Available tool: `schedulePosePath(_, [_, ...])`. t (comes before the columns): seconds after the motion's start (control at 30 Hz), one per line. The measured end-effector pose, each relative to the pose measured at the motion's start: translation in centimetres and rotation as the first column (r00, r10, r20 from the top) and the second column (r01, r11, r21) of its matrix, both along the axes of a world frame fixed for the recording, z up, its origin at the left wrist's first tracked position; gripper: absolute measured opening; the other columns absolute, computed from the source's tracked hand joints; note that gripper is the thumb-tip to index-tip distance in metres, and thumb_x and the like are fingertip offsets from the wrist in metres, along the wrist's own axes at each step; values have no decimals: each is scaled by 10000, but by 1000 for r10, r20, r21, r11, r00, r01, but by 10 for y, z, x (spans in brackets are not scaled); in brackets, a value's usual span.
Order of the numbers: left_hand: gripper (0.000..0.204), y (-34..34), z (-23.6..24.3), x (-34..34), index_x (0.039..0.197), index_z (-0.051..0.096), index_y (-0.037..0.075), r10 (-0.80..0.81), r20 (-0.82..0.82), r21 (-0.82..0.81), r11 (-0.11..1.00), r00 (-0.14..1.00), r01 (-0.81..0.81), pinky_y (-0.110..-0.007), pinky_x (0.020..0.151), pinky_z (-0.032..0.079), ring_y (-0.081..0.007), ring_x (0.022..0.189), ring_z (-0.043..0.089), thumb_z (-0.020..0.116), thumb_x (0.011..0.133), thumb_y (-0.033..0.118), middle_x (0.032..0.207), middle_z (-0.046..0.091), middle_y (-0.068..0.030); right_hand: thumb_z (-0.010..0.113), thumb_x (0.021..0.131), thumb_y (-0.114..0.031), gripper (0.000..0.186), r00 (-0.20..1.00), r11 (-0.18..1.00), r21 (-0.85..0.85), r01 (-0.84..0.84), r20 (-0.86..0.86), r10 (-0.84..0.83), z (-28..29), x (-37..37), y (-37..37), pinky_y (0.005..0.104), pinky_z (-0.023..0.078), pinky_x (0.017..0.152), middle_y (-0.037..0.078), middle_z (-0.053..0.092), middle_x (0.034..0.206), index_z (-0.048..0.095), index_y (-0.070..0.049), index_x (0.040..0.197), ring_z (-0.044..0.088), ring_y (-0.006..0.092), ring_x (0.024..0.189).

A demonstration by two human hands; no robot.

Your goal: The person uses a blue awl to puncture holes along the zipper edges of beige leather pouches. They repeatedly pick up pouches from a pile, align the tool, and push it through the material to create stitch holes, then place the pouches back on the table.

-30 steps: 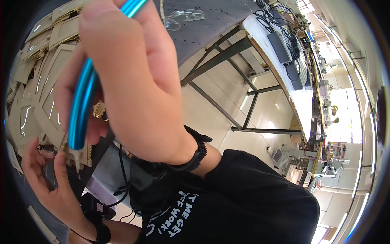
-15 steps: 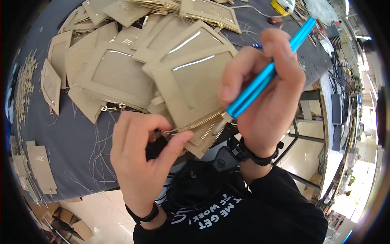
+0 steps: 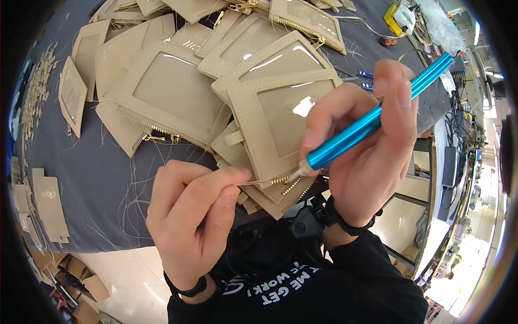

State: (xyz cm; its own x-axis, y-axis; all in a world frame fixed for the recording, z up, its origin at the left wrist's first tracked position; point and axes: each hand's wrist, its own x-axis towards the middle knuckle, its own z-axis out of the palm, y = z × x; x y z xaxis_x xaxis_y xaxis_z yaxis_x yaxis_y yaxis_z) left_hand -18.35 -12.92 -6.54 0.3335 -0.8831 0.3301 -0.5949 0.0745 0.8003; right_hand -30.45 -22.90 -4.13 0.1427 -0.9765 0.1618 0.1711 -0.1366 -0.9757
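Taking the view as a clock face, we find the top pouch (image 3: 294, 124), beige with a clear window, just off the centre toward one o'clock, lying tilted on other pouches near the edge of the grey surface (image 3: 102, 189). Its brass zip (image 3: 281, 179) runs along the edge facing six o'clock.

At eight o'clock our left hand (image 3: 191, 216) has its thumb and forefinger brought almost together, the fingers (image 3: 225, 201) pinching a pale thread (image 3: 251, 183) that runs to the pouch's corner near the zip. At three o'clock our right hand (image 3: 369, 156) has its fingers closed around a blue pen-like tool (image 3: 340, 140), slanted with its tail toward two o'clock and its thin tip down beside the zip. We cannot tell whether the tip touches thread or teeth.

We judge the step in hand to be dealing with this loose thread at the zip's end. The next move, as we see it, calls for keeping the thread taut and bringing the tip to its base, clear of the window and stitching.

More pouches (image 3: 172, 92) spread toward ten o'clock, some trailing threads. Blue-handled snips (image 3: 366, 74) lie at two o'clock, apart from both hands.
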Motion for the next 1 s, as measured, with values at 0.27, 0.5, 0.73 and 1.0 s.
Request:
schedulePosePath(0.27, [148,2,-3,0,799,699,42,33,-4,-52,998,999,-33,-249,525,326,-145,572,439,669,655,27,623,505,-29,332,937,-365,389,975,994,-111,7,-220,-31,3,9,6,238,386,360,170,517,530,332,19,997,446,181,346])
schedulePosePath(0.5, [175,4,-5,2,789,631,-19,-27,13,-75,997,1000,28,-277,589,332,-157,613,426,556,817,136,685,572,-68,360,934,-388,446,973,994,-102,25,-226,-48,1,9,8,246,398,374,182,511,534,335,34,1075,452,191,357])
schedulePosePath(0.73, [182,3,-6,3,791,633,-10,-41,14,-89,995,999,42,-280,590,332,-153,602,422,559,827,153,677,580,-64,367,931,-387,472,966,987,-155,30,-251,-69,-3,9,7,248,401,376,192,510,544,330,35,1140,457,200,364])
schedulePosePath(1.0, [192,3,-7,3,791,635,-5,-56,30,-108,992,998,59,-270,569,317,-144,588,411,561,834,167,669,574,-61,359,933,-388,489,965,972,-226,70,-232,-124,-4,12,7,258,410,365,176,502,579,315,55,1135,486,210,388])
